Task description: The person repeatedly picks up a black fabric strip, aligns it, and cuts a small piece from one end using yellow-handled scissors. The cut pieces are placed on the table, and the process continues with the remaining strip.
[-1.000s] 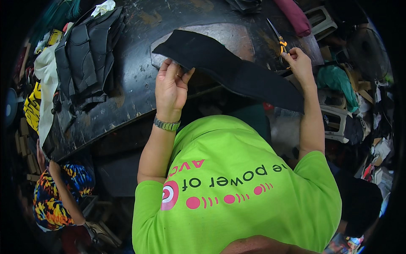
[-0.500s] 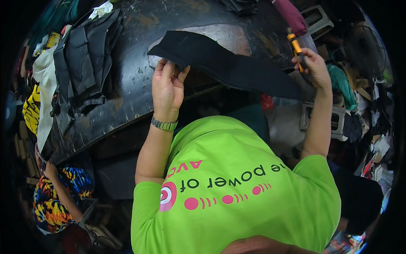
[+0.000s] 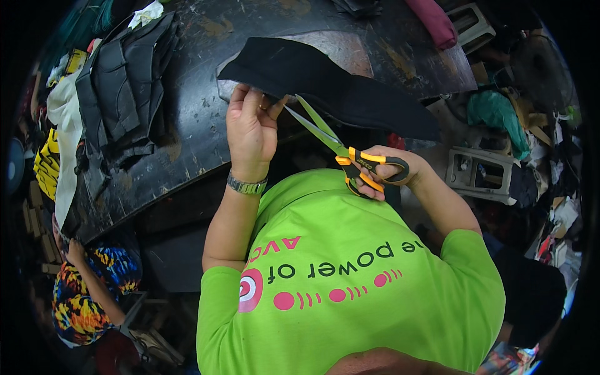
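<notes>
A long, curved piece of black fabric (image 3: 300, 70) hangs over the near edge of the dark table. My left hand (image 3: 252, 131) pinches its lower edge near the left end, thumb and fingers closed. In my right hand (image 3: 397, 174) is a pair of scissors (image 3: 340, 150) with orange and black handles, my fingers through the loops. Their blades are parted and point up and left, the tips close to my left fingertips and the fabric's lower edge. Whether the blades touch the fabric I cannot tell.
Black fabric pieces (image 3: 122, 87) lie stacked on the table's left, beside a pale cloth strip (image 3: 65, 137). A maroon roll (image 3: 432, 22) sits at the far right edge. Grey plastic stools (image 3: 480, 175) stand to the right. Another person's arm (image 3: 94, 281) is at lower left.
My right hand has come left and down from the far right, bringing the scissors, now with blades open, to the fabric. My left hand keeps its pinch almost in place.
</notes>
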The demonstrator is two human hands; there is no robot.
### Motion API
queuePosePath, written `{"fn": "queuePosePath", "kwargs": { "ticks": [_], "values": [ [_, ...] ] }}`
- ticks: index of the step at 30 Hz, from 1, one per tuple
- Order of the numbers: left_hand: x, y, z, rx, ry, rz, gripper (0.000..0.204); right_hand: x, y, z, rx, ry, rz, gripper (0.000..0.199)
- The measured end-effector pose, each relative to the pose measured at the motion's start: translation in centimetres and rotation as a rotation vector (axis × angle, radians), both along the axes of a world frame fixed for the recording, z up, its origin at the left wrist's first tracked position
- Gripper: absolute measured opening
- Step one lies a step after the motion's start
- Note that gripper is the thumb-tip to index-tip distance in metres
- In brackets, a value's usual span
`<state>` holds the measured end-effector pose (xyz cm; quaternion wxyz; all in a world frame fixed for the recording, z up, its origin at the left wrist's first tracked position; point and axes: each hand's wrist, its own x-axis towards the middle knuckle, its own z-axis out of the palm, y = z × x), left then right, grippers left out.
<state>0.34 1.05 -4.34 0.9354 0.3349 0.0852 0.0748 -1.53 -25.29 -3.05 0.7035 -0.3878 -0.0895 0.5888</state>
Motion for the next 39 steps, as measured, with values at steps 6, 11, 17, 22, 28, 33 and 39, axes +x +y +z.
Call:
{"fn": "queuePosePath", "kwargs": {
  "ticks": [6, 11, 17, 22, 28, 33, 39],
  "values": [
    [0.0, -0.1, 0.2, -0.032, -0.014, -0.001, 0.013, 0.4, -0.1, -1.3, -0.017, 0.042, -0.034, 0.051],
    [0.0, 0.1, -0.1, -0.001, -0.037, 0.000, 0.013, 0.2, 0.2, -1.9, 0.072, 0.065, -0.043, 0.052],
    [0.0, 0.0, 0.1, -0.007, -0.051, -0.009, 0.013, 0.0, 0.1, -1.9, 0.070, 0.057, -0.052, 0.054],
    [0.0, 0.0, -0.3, -0.011, -0.066, -0.018, 0.015, 0.1, 0.4, -2.4, 0.123, 0.099, -0.104, 0.057],
    [-0.2, 0.5, -1.1, 0.006, -0.130, -0.117, 0.019, -0.1, 1.3, -2.8, 0.132, 0.131, -0.168, 0.058],
    [-0.2, 0.7, -1.2, -0.023, -0.136, -0.146, 0.019, -0.2, 1.9, -2.6, 0.108, 0.106, -0.188, 0.058],
    [-0.3, 1.0, -1.0, 0.020, -0.119, -0.128, 0.018, 0.0, 2.2, -2.5, 0.085, 0.028, -0.169, 0.061]
  ]
}}
